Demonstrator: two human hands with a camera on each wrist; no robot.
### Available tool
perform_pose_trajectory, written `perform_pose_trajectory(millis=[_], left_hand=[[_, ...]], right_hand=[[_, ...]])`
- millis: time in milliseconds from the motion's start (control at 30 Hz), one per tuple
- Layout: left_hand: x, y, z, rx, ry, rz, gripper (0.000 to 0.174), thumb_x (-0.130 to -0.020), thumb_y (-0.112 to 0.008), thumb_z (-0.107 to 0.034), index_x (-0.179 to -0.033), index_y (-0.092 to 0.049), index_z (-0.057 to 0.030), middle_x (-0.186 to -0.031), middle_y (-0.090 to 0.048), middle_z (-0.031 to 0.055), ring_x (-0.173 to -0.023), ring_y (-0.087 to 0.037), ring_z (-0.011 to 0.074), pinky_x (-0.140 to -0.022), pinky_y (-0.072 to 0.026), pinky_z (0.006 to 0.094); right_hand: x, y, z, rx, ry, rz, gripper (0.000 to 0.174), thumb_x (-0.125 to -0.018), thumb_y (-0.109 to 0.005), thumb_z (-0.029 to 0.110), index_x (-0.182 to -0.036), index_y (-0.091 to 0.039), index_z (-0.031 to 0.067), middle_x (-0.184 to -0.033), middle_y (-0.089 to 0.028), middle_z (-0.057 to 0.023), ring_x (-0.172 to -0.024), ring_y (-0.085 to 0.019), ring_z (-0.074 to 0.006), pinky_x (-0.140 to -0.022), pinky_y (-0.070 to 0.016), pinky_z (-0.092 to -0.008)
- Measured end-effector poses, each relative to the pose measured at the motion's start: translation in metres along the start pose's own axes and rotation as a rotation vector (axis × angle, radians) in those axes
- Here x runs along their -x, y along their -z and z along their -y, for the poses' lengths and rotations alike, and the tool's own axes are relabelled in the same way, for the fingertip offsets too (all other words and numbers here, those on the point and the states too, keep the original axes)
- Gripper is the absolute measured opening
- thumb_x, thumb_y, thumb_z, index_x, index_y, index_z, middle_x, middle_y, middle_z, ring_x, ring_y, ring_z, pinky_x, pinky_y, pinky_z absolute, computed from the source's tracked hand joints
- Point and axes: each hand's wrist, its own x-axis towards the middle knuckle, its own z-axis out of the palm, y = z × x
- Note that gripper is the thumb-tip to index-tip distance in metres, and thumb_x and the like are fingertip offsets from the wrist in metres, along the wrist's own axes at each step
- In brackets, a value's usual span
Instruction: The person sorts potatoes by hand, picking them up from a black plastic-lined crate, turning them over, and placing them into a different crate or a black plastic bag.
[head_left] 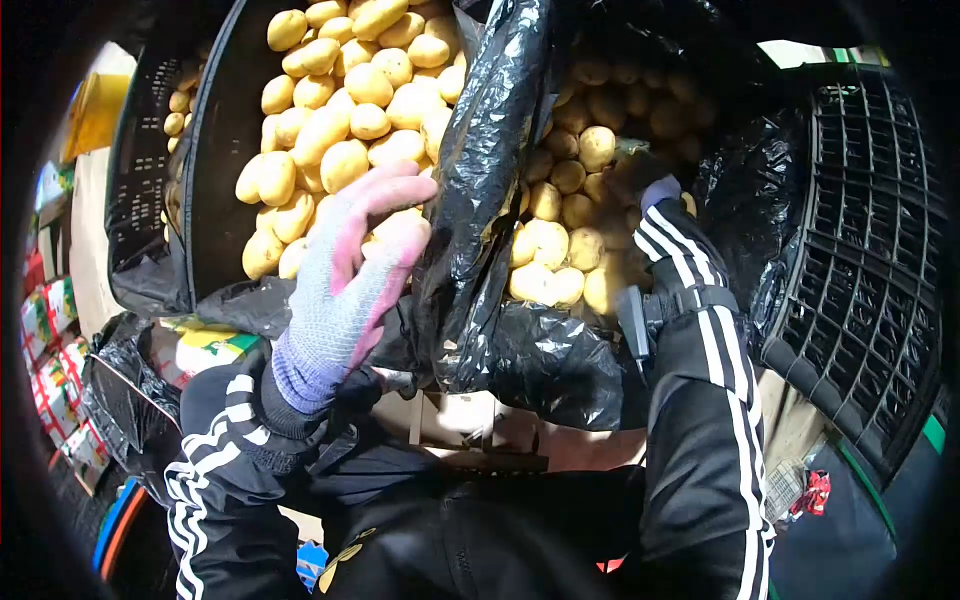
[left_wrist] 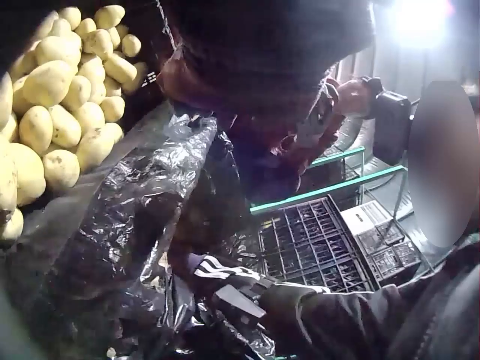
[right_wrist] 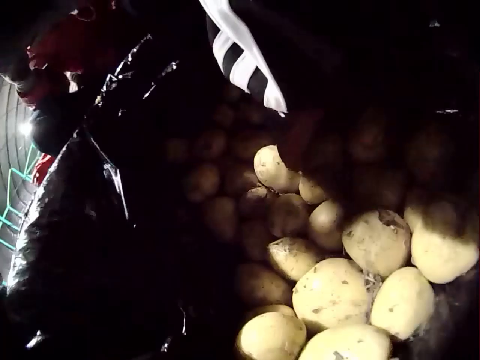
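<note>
My left hand (head_left: 350, 255), in a grey and pink glove, hangs over the near right corner of a dark crate (head_left: 215, 215) heaped with yellow potatoes (head_left: 325, 130). Its thumb and fingers are spread apart, bent a little, and a potato shows in the gap between them. My right hand (head_left: 658, 190) reaches into a second crate lined with black plastic (head_left: 560, 350). Only its purple cuff catches the light; shadow hides the fingers, so I cannot tell what they hold. Potatoes (right_wrist: 334, 292) lie below that sleeve, several of them dirt-specked and brightly lit.
Crumpled black plastic (head_left: 490, 160) covers the divide between both crates. A black lattice crate (head_left: 860, 250) leans at the right. Printed boxes (head_left: 60, 350) are stacked at the far left. Another person (left_wrist: 262, 67) in dark clothing is close by in the left wrist view.
</note>
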Motion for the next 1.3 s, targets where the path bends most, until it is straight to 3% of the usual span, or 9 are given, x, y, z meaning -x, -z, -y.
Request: perform_pose_trajectory(millis=[167, 267, 567, 633, 767, 800, 900, 1067, 1300], left_hand=[[0.002, -0.004, 0.001, 0.173, 0.062, 0.039, 0.028, -0.084, -0.059, -0.011, -0.111, -0.056, -0.0019, -0.112, -0.053, 0.0142, -0.109, -0.049, 0.0219, -0.096, -0.0355, 0.0315], [0.009, -0.006, -0.004, 0.331, 0.218, 0.138, 0.032, -0.086, -0.059, -0.014, -0.115, -0.054, -0.0018, -0.107, -0.055, 0.0094, -0.094, -0.053, 0.0161, -0.083, -0.0415, 0.0278], [0.034, -0.04, -0.019, -0.13, -0.67, 0.06, 0.042, -0.075, -0.067, -0.012, -0.115, -0.055, -0.005, -0.116, -0.054, 0.0149, -0.109, -0.053, 0.0311, -0.093, -0.0411, 0.0371], [0.027, -0.043, -0.016, 0.028, -0.764, 0.109, 0.026, -0.079, -0.063, -0.007, -0.104, -0.057, -0.0063, -0.105, -0.056, 0.0118, -0.093, -0.058, 0.022, -0.079, -0.0478, 0.0309], [0.013, -0.021, -0.032, 0.463, 0.19, 0.382, 0.033, -0.087, -0.059, -0.019, -0.113, -0.053, 0.0006, -0.101, -0.055, 0.0056, -0.083, -0.054, 0.0088, -0.072, -0.0477, 0.0243], [-0.003, -0.039, 0.002, 0.036, -0.347, 0.175, 0.041, -0.086, -0.059, -0.022, -0.119, -0.049, 0.0005, -0.105, -0.057, 0.011, -0.092, -0.057, 0.0176, -0.08, -0.0473, 0.0295], [-0.007, -0.046, -0.005, -0.607, -0.877, -0.203, 0.046, -0.085, -0.059, -0.031, -0.118, -0.05, 0.0004, -0.108, -0.057, 0.02, -0.098, -0.057, 0.0335, -0.086, -0.0463, 0.0364], [0.016, -0.044, -0.062, -0.192, -0.569, 0.24, 0.04, -0.084, -0.063, -0.029, -0.113, -0.057, -0.003, -0.102, -0.06, 0.014, -0.089, -0.061, 0.0237, -0.077, -0.0502, 0.0332], [0.056, -0.077, -0.044, -0.018, -0.693, 0.339, 0.103, -0.062, -0.08, -0.038, -0.139, -0.023, -0.0004, -0.128, -0.04, 0.0227, -0.12, -0.042, 0.0345, -0.101, -0.0343, 0.0361]], right_hand=[[-0.005, -0.005, -0.014, -1.29, 0.143, 0.255, 0.016, -0.08, -0.057, 0.007, -0.091, -0.067, 0.0035, -0.079, -0.064, -0.0052, -0.067, -0.06, -0.0145, -0.063, -0.0485, -0.0276], [0.088, 0.108, 0.043, -1.592, 0.257, 0.312, 0.056, -0.081, -0.057, 0.014, -0.132, -0.036, 0.0042, -0.124, -0.05, -0.0101, -0.111, -0.052, -0.0188, -0.094, -0.043, -0.0312], [0.237, 0.165, 0.12, -2.337, 0.368, 0.398, 0.045, -0.093, -0.043, 0.023, -0.132, -0.037, 0.0006, -0.128, -0.047, -0.0149, -0.114, -0.05, -0.0236, -0.1, -0.0378, -0.0385], [0.247, 0.152, 0.12, -2.128, 0.488, 0.081, 0.04, -0.095, -0.04, 0.019, -0.13, -0.04, 0.0001, -0.13, -0.046, -0.0175, -0.116, -0.05, -0.0258, -0.097, -0.0418, -0.0401], [0.27, 0.127, 0.099, -2.246, 0.212, -0.155, 0.034, -0.095, -0.041, 0.012, -0.126, -0.044, -0.0012, -0.129, -0.045, -0.022, -0.111, -0.053, -0.0342, -0.094, -0.0459, -0.0445], [0.277, 0.125, 0.095, -2.164, 0.214, -0.237, 0.035, -0.095, -0.04, 0.015, -0.125, -0.044, -0.003, -0.128, -0.045, -0.0223, -0.111, -0.054, -0.0342, -0.094, -0.0461, -0.0444], [0.299, 0.134, 0.086, -2.149, 0.181, -0.256, 0.053, -0.093, -0.04, 0.038, -0.13, -0.039, -0.0004, -0.126, -0.048, -0.023, -0.105, -0.055, -0.0422, -0.09, -0.0465, -0.0495], [0.318, 0.146, 0.093, -2.161, 0.199, -0.372, 0.051, -0.094, -0.036, 0.037, -0.124, -0.045, -0.0037, -0.123, -0.051, -0.0219, -0.11, -0.054, -0.0337, -0.092, -0.0457, -0.0464], [0.317, 0.156, 0.134, -1.603, 0.055, -0.628, 0.049, -0.097, -0.028, 0.034, -0.121, -0.048, -0.0042, -0.117, -0.055, -0.0148, -0.107, -0.055, -0.0246, -0.094, -0.0429, -0.035]])
